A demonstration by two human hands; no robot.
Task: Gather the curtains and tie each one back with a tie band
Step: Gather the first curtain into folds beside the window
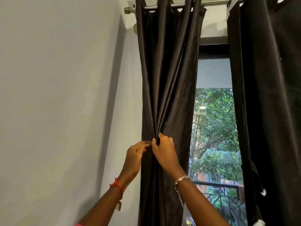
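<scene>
A dark brown satin curtain [167, 79] hangs from a metal rod [211, 4], bunched into folds against the left wall. My right hand [163, 151] pinches a fold of that curtain at mid height. My left hand [135, 156] is just to its left, fingers touching the curtain's left edge; whether it grips cloth or a band I cannot tell. A second dark curtain [267, 95] hangs at the right, with a dark tie band [257, 180] dangling on it. No tie band shows on the left curtain.
A pale wall [57, 95] fills the left side. Between the curtains is a window [213, 128] showing trees and a balcony railing [216, 186]. A round wooden knob [135, 27] sits on the wall near the rod's end.
</scene>
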